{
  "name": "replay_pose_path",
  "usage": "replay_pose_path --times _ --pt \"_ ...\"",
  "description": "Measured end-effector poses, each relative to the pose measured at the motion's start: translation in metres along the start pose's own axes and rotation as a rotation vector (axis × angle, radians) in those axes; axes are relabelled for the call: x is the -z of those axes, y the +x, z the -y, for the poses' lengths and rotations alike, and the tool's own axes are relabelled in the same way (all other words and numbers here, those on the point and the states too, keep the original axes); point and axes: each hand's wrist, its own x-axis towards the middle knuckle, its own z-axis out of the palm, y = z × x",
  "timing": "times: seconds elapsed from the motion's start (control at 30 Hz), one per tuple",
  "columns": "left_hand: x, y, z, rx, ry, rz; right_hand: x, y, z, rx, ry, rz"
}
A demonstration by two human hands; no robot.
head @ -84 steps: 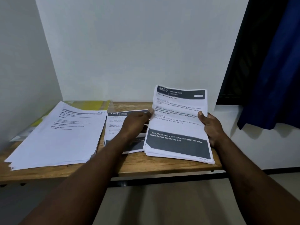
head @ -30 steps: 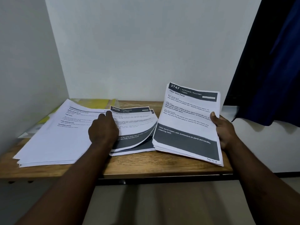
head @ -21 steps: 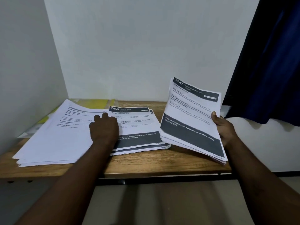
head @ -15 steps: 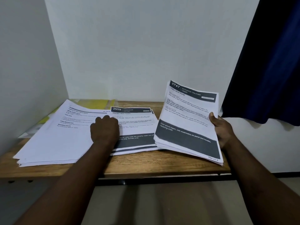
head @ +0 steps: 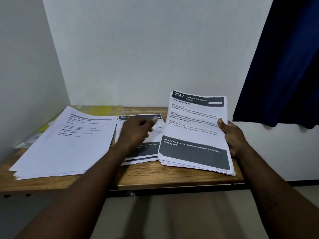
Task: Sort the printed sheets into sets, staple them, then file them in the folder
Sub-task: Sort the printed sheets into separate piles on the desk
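Head view: right grip (head: 233, 135) pinches floppy rectangular paper stack (head: 195, 131) over woodgrain table (head: 172, 176).

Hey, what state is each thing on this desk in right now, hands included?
2747 stack: held, far end tilted up.
2659 pile: flat on table.
Left pile: flat on table.
Yellow folder: flat, mostly covered by sheets.
Left hand: open, blurred, over 2659 pile.
Right hand: grips 2747 stack.

Tilted 2747 stack (head: 195, 128), flat 2659 set (head: 126, 117), pile (head: 69, 144) over yellow folder (head: 98, 110)
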Motion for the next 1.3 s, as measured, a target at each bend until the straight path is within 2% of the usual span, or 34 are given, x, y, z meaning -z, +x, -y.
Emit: replay_pose_path --times 0.07,0.33,0.47,0.63,0.8,0.9,0.97,1.13,1.3 --pt "-0.016 -0.002 -0.011 0.051 -0.189 0.103 0.000 0.000 0.000 0.008 -0.015 0.013" --pt "-0.047 -0.001 0.006 0.135 -0.243 0.047 0.000 0.002 -0.003 0.022 -0.059 0.064" --pt "-0.045 0.000 0.007 0.117 -0.234 -0.022 0.000 0.004 -0.003 0.033 -0.078 0.016" --pt "-0.040 -0.003 0.005 0.001 -0.082 -0.190 0.000 0.003 -0.002 0.041 -0.081 -0.006" --pt "-0.027 0.000 0.004 0.078 -0.178 -0.343 0.002 0.004 -0.002 0.037 -0.048 -0.009" --pt "-0.003 0.001 0.009 0.128 -0.013 -0.479 0.003 0.003 -0.003 0.036 -0.035 -0.020" --pt "0.016 0.004 0.020 0.158 0.116 -0.499 0.004 0.003 -0.004 0.029 -0.032 -0.023" --pt "0.037 -0.003 0.044 0.256 0.386 -0.361 0.002 0.001 0.000 0.017 0.002 -0.022" --pt "0.031 -0.011 0.048 0.220 0.547 -0.272 0.001 -0.003 0.001 0.028 0.044 -0.030"
